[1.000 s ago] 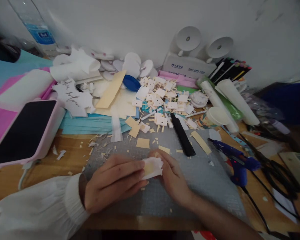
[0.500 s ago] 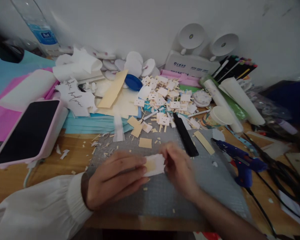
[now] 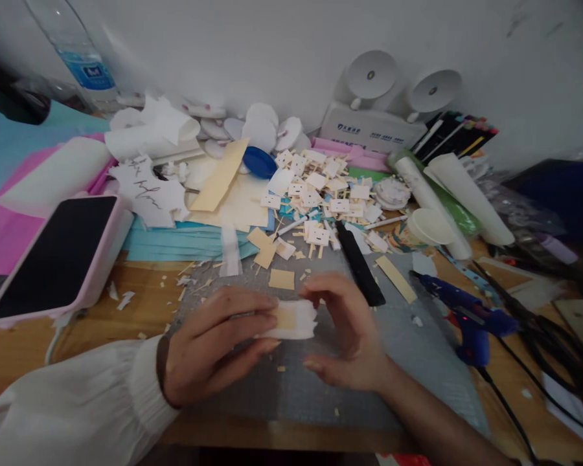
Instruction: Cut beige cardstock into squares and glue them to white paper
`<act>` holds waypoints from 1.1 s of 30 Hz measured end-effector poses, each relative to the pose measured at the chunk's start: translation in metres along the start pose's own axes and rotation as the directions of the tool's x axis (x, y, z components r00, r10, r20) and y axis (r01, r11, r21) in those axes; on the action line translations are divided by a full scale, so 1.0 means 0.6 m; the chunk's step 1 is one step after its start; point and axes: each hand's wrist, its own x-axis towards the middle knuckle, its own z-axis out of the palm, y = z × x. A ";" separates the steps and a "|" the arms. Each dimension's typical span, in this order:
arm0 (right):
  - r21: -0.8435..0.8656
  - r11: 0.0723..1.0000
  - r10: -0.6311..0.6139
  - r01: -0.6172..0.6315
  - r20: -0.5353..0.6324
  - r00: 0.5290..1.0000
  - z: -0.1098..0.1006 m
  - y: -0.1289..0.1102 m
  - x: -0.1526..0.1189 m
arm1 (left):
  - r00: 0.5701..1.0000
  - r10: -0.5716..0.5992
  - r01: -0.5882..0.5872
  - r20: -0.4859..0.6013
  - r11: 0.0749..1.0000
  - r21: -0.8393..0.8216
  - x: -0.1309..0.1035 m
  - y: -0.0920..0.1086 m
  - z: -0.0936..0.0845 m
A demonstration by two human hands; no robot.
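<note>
A small white piece (image 3: 303,320) with a yellowish patch and a ragged right edge is held above the grey mat (image 3: 252,395). My left hand (image 3: 221,346) grips its left end between fingers and thumb. At the right end, my right hand (image 3: 347,333) is spread with its thumb well apart from the fingers, and the fingertips are close to the piece's upper right corner. Whether they touch it cannot be told. A cream card rectangle (image 3: 282,279) lies on the mat just beyond the piece.
Small square-faced figures (image 3: 340,205) are heaped behind the mat. A black strip (image 3: 359,264) and a blue glue gun (image 3: 469,314) lie to the right, with scissors (image 3: 556,349) beyond. On the left are a pink-framed phone (image 3: 58,255) and blue sheets (image 3: 184,243).
My right hand has opened, its thumb dropping away from the fingers and the white piece. My left hand and the piece have shifted slightly left.
</note>
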 end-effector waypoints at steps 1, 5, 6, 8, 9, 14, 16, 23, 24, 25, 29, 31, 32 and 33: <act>0.024 0.999 0.026 -0.027 0.016 1.000 0.002 0.000 -0.003 | 1.000 0.001 -0.001 -0.001 1.000 0.000 0.000 0.000 0.000; 0.101 0.989 0.104 -0.108 0.046 0.993 0.003 -0.002 -0.008 | 0.999 0.039 -0.039 -0.005 0.999 -0.017 0.002 -0.001 0.002; 0.115 0.986 0.114 -0.120 0.058 0.992 0.002 -0.003 -0.008 | 0.999 0.054 -0.054 -0.008 0.998 -0.024 0.003 -0.001 0.003; 0.117 0.985 0.121 -0.130 0.078 0.990 0.001 -0.005 -0.005 | 0.997 0.074 -0.074 -0.005 0.997 -0.032 0.003 -0.002 0.003; 0.109 0.986 0.117 -0.126 0.086 0.989 0.000 -0.006 -0.004 | 0.997 0.074 -0.074 -0.004 0.997 -0.030 0.003 -0.002 0.003; 0.059 0.995 0.075 -0.081 0.087 0.993 -0.002 -0.009 0.002 | 0.997 0.080 -0.080 0.018 0.997 -0.002 0.003 -0.002 0.001; 0.048 0.996 0.066 -0.070 0.082 0.994 -0.002 -0.010 0.002 | 0.996 0.085 -0.085 0.008 0.996 0.002 0.003 -0.002 0.002; 0.007 0.999 0.052 -0.053 0.075 0.996 0.000 -0.010 0.005 | 0.994 -0.105 0.105 -0.013 0.994 -0.043 -0.010 -0.001 0.020; 0.003 0.999 0.048 -0.049 0.076 0.996 0.000 -0.010 0.005 | 0.991 -0.130 0.130 0.005 0.989 -0.072 -0.010 -0.001 0.022; -0.001 0.999 0.044 -0.045 0.078 0.996 0.000 -0.010 0.005 | 0.990 -0.138 0.140 0.022 0.984 -0.107 -0.010 -0.002 0.023; 0.009 0.998 0.064 -0.065 0.082 0.995 0.002 -0.011 0.001 | 0.993 -0.102 0.110 0.053 0.978 -0.175 0.000 -0.001 0.019; 0.063 0.993 0.093 -0.098 0.070 0.993 0.004 -0.010 -0.003 | 0.996 -0.086 0.090 0.035 0.983 -0.158 0.004 0.000 0.016; 0.103 0.989 0.104 -0.110 0.062 0.993 0.006 -0.009 -0.004 | 0.996 -0.081 0.084 0.024 0.985 -0.153 0.005 0.001 0.015; 0.146 0.983 0.108 -0.114 0.050 0.993 0.007 -0.009 -0.005 | 0.997 -0.077 0.077 0.008 0.985 -0.152 0.006 0.002 0.014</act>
